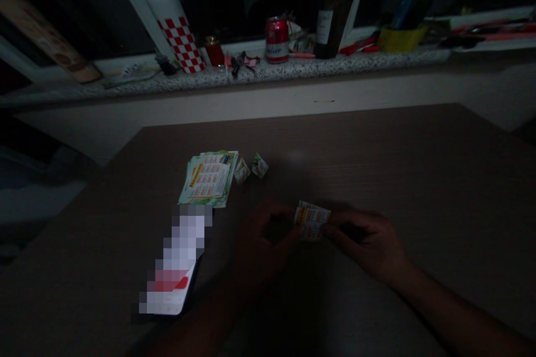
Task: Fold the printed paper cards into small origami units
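Observation:
Between my two hands is a small folded paper card printed with orange and blue blocks on white. My left hand pinches its left edge between thumb and fingers. From the other side, my right hand grips the right edge the same way. Up and to the left lies a stack of printed paper cards, green-edged with orange number grids. Two small folded papers, one touching or close to the stack and another just right of it, lie beside it. A lit phone, its screen pixelated, rests below the stack.
The brown wooden table meets a wall below a speckled stone sill. Along the sill stand a red-and-white checkered bottle, a red can, a dark labelled bottle and a yellow container. The room is dim.

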### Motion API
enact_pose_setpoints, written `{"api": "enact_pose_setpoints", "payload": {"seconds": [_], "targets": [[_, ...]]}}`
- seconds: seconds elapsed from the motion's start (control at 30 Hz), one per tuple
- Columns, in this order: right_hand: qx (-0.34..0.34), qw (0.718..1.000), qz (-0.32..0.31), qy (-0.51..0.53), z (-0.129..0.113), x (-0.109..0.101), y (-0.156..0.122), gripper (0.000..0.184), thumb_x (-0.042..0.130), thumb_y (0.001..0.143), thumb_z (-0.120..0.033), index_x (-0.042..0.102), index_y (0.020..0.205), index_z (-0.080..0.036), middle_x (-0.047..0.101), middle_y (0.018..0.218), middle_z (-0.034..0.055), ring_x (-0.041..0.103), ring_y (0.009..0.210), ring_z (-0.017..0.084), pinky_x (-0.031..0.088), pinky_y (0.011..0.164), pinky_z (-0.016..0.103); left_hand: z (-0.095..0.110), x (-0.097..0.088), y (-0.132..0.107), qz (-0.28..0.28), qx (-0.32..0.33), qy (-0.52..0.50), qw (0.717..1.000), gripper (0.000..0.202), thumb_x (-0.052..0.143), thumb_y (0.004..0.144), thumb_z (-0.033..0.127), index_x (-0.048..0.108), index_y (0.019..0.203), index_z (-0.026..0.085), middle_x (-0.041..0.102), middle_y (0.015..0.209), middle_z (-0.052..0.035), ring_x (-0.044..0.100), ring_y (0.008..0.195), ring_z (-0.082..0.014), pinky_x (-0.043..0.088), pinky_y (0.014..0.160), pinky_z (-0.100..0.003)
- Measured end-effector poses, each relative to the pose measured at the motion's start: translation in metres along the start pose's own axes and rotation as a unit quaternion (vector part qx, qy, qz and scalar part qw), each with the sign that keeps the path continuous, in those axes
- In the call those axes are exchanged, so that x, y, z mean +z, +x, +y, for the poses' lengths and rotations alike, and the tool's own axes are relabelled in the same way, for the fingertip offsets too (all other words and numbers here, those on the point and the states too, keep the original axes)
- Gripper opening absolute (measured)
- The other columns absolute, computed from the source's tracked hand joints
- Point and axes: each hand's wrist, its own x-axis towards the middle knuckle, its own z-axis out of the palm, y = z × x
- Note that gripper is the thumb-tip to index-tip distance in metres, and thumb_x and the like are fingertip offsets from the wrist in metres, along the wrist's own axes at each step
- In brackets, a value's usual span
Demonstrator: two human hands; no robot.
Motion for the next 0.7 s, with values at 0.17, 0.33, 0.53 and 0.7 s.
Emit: {"api": "enact_pose_setpoints", "payload": {"seconds": [0.17, 0.33, 0.53, 0.7], "targets": [[-0.004, 1.000, -0.004, -0.020, 0.0006, -0.0007, 0.0003, 0.008, 0.063, 0.083, -0.021, 0.068, 0.079, -0.017, 0.070, 0.072, 0.0058, 0.065, 0.062, 0.017, 0.051, 0.056, 0.028, 0.0035, 0.0020, 0.0001, -0.001, 0.040, -0.018, 0.999, 0.013, 0.073, 0.073, 0.018, 0.060, 0.069, 0.018, 0.064, 0.081, -0.0009, 0.062, 0.075, -0.0141, 0.047, 0.067, -0.025], [0.007, 0.999, -0.030, -0.014, -0.0001, -0.0026, 0.0004, 0.011, 0.061, 0.085, -0.025, 0.069, 0.082, -0.017, 0.067, 0.071, 0.0053, 0.067, 0.075, 0.021, 0.053, 0.067, 0.032, 0.0018, -0.0007, -0.0009, -0.036, 0.093, -0.005, 0.995, 0.010, 0.069, 0.076, 0.011, 0.062, 0.074, 0.019, 0.069, 0.085, -0.0021, 0.065, 0.080, -0.0150, 0.049, 0.074, -0.028], [0.009, 0.999, -0.035, -0.002, -0.0008, -0.0067, 0.0001, 0.018, 0.057, 0.089, -0.034, 0.071, 0.092, -0.022, 0.070, 0.080, 0.0043, 0.066, 0.072, 0.018, 0.051, 0.061, 0.028, -0.0043, -0.0040, 0.0004, -0.079, 0.177, 0.037, 0.980, 0.012, 0.064, 0.076, 0.010, 0.061, 0.079, 0.022, 0.072, 0.092, -0.0053, 0.065, 0.089, -0.0203, 0.050, 0.082, -0.038], [0.016, 0.999, -0.017, -0.027, -0.0027, -0.0050, 0.0020, 0.016, 0.059, 0.087, -0.031, 0.070, 0.085, -0.020, 0.069, 0.070, 0.0025, 0.063, 0.062, 0.016, 0.049, 0.055, 0.025, -0.0021, -0.0022, 0.0027, -0.091, 0.236, 0.061, 0.966, 0.014, 0.061, 0.075, 0.007, 0.060, 0.078, 0.021, 0.072, 0.094, -0.0062, 0.065, 0.089, -0.0200, 0.050, 0.081, -0.037]]}}
